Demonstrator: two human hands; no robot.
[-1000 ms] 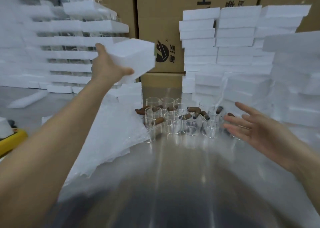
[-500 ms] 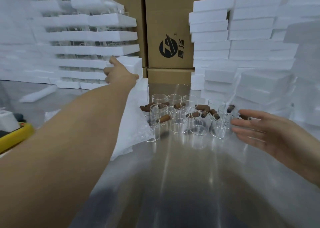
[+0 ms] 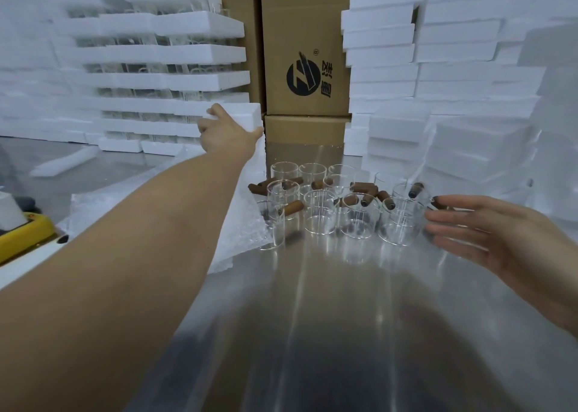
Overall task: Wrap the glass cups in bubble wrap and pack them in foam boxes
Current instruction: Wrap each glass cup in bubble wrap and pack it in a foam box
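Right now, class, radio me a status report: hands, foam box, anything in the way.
Left hand grips foam box, arm outstretched. Right hand open beside glass cups. Cups bare; bubble wrap lies left of them.

The left forearm (image 3: 140, 255) is bare along all its visible length, as is the right wrist (image 3: 553, 296). The left hand (image 3: 226, 133) and right hand (image 3: 500, 233) are bare too.

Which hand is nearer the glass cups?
Right. The right hand is open beside the glass cups, on their right; the left hand grips a foam box behind them, leftward.
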